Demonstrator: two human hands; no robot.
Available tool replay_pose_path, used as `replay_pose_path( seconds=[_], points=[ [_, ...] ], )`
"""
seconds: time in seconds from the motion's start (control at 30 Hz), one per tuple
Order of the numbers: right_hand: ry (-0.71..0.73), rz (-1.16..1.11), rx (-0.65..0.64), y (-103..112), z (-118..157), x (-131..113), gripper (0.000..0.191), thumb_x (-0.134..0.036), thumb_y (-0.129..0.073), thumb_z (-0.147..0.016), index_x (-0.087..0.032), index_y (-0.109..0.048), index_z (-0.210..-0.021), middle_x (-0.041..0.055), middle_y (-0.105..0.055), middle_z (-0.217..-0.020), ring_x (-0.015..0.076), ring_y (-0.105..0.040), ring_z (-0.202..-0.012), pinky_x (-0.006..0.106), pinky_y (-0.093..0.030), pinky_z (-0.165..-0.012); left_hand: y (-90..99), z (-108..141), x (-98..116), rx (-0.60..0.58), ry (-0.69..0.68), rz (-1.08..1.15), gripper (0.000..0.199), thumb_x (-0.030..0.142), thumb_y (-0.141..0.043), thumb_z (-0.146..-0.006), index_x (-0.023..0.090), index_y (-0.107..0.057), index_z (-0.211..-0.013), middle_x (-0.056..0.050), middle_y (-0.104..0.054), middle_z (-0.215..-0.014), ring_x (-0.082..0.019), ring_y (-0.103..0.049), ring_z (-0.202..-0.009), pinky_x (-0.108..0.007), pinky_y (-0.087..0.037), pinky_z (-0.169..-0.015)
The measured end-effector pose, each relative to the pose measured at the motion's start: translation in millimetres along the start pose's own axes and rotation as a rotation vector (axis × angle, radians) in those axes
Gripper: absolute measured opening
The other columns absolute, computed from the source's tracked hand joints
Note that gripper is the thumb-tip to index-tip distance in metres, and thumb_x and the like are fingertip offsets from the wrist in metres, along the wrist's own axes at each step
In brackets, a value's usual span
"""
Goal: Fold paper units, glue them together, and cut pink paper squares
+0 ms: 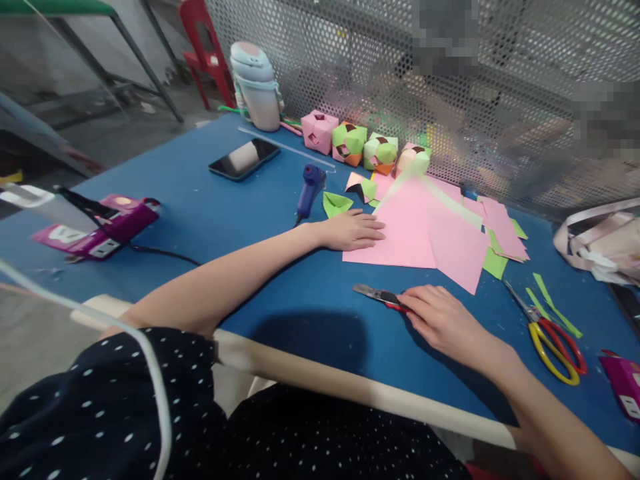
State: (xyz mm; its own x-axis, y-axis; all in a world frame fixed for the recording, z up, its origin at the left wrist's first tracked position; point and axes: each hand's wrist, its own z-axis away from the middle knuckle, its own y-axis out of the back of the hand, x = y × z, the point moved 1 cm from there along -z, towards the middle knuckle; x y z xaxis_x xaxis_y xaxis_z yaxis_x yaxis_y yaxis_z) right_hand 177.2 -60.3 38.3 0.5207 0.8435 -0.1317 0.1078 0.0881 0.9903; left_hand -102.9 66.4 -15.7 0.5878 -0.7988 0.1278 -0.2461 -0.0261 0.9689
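My left hand [354,230] lies flat with its fingers stretched over the left edge of a pink paper sheet [405,230]. A second pink piece [460,250] overlaps that sheet on the right. My right hand [440,317] is closed around the handle of a utility knife [383,295] with red and black parts. Its blade points left, just above the blue table and apart from the paper. Close to my left fingers are a folded green paper piece [337,204] and a small pink and green folded piece [363,187].
Folded paper cubes [349,143] line the mesh panel [345,80]. A blue glue gun [311,190], a phone [245,159] and a bottle [257,90] stand left of the paper. Scissors [550,340] lie right of my right hand. A purple power strip [105,227] sits far left.
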Motion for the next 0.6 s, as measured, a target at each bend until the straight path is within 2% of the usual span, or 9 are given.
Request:
replay_pose_path(
  seconds=[0.07, 0.17, 0.3, 0.43, 0.6],
  points=[
    [-0.027, -0.039, -0.025, 11, 8, 14, 0.028, -0.023, -0.046, -0.095, -0.021, -0.06, -0.119, 0.0082, -0.064, -0.111, 0.0209, -0.059, -0.098, 0.039, -0.049, -0.083, 0.9, -1, 1, -0.003, 0.016, 0.012, 0.04, 0.041, -0.039, -0.098, 0.028, -0.053, -0.133, -0.005, -0.044, -0.148, -0.023, -0.037, -0.138, -0.045, -0.021, -0.114],
    [-0.125, -0.038, 0.072, 21, 9, 44, 0.026, -0.026, -0.049, -0.094, -0.019, -0.061, -0.116, 0.0083, -0.065, -0.112, 0.0213, -0.059, -0.103, 0.039, -0.048, -0.09, 3.3, -3, 4, 0.026, 0.016, 0.04, 0.038, 0.037, -0.041, -0.098, 0.024, -0.056, -0.13, -0.008, -0.049, -0.144, -0.024, -0.041, -0.135, -0.045, -0.027, -0.112],
    [-0.298, -0.018, 0.192, 16, -4, 91, 0.027, -0.03, -0.047, -0.094, -0.017, -0.063, -0.112, 0.0098, -0.067, -0.109, 0.023, -0.061, -0.103, 0.039, -0.048, -0.089, 4.8, -6, 12, 0.133, -0.017, 0.102, 0.035, 0.027, -0.046, -0.095, 0.016, -0.061, -0.125, -0.016, -0.054, -0.138, -0.025, -0.051, -0.126, -0.043, -0.04, -0.106],
    [-0.401, -0.019, 0.193, 5, -23, 121, 0.045, -0.037, -0.054, -0.088, -0.015, -0.053, -0.128, 0.0148, -0.06, -0.124, 0.0277, -0.056, -0.114, 0.042, -0.046, -0.094, 2.0, -10, 21, 0.209, -0.025, 0.123, 0.033, 0.022, -0.046, -0.094, 0.014, -0.062, -0.121, -0.019, -0.053, -0.137, -0.026, -0.055, -0.123, -0.046, -0.046, -0.102],
    [-0.404, -0.097, 0.135, 0, -50, 141, 0.067, -0.048, -0.062, -0.079, -0.013, -0.044, -0.133, 0.0187, -0.054, -0.13, 0.0328, -0.051, -0.118, 0.045, -0.043, -0.094, -2.2, -11, 25, 0.267, -0.001, 0.126, 0.031, 0.02, -0.045, -0.094, 0.015, -0.062, -0.12, -0.018, -0.054, -0.136, -0.026, -0.053, -0.125, -0.047, -0.048, -0.102]
  ],
)
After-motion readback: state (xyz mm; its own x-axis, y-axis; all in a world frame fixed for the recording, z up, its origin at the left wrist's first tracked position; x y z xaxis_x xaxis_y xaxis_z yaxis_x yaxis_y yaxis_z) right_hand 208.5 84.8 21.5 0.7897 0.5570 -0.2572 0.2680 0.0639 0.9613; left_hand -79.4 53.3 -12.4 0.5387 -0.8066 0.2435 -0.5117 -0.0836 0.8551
